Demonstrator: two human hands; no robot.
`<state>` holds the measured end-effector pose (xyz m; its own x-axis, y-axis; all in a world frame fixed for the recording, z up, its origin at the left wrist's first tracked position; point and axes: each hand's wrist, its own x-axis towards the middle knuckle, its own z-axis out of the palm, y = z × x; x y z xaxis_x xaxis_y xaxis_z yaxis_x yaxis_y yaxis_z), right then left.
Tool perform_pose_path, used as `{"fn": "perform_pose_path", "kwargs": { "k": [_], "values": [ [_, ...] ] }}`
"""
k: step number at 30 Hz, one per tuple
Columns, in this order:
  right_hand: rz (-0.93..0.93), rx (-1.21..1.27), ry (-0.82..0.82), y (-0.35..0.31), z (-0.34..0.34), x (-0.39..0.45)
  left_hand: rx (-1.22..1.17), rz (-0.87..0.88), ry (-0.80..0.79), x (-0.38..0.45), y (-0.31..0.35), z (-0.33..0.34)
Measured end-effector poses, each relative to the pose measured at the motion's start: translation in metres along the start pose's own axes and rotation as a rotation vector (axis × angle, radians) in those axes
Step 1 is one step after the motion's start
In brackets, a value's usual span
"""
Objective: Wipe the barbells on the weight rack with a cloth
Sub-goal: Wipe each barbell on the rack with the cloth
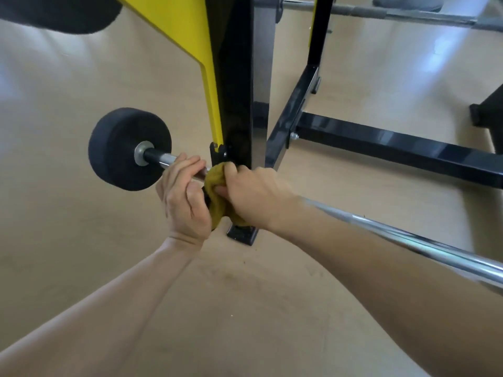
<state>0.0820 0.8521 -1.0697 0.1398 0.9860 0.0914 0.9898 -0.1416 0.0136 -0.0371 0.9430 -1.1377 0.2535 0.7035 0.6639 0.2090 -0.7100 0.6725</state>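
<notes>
Barbell (408, 235) lies low on the rack, chrome bar running from near right to a black weight (119, 148) at the left end. Yellow cloth (217, 197) is bunched around the bar just beside the rack's black post (239, 91). Right hand (253, 197) grips the cloth, fingers curled over it. Left hand (182, 197) touches the cloth's left side, fingers curled round the bar btwn cloth & weight. Yellow plate (185, 31) runs up the post. Tan floor (68, 91) below; 2nd bar (408, 14) far right.
</notes>
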Motion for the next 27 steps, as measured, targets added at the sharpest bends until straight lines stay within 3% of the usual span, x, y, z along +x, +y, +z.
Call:
{"fn": "perform_pose_path", "kwargs": {
  "k": [3, 7, 11, 15, 18, 23, 25, 27],
  "values": [
    [0.037, 0.015, -0.081, 0.028, -0.009, -0.044, 0.000, 0.004, 0.018, -0.002, 0.000, 0.001],
    [0.225, 0.088, -0.373, 0.058, -0.035, -0.088, -0.036, -0.008, 0.084, -0.002, 0.000, 0.008],
    [0.108, 0.070, -0.187, 0.026, -0.017, -0.032, -0.050, 0.012, 0.149, -0.003, 0.001, 0.014],
    [-0.015, 0.038, -0.044, 0.003, -0.002, 0.013, -0.061, 0.016, 0.100, -0.004, -0.004, 0.009],
    [-0.064, 0.074, -0.163, 0.034, -0.010, -0.029, -0.038, 0.026, 0.079, -0.003, -0.002, 0.007],
    [0.099, 0.109, -0.456, 0.069, -0.042, -0.091, -0.062, 0.004, 0.136, -0.007, -0.006, 0.012],
    [0.127, 0.227, -0.446, 0.061, -0.032, -0.060, -0.044, 0.015, 0.169, -0.005, -0.004, 0.018],
    [0.114, 0.257, -0.319, 0.037, -0.017, -0.020, -0.046, 0.012, 0.170, -0.003, -0.003, 0.018]
  ]
}}
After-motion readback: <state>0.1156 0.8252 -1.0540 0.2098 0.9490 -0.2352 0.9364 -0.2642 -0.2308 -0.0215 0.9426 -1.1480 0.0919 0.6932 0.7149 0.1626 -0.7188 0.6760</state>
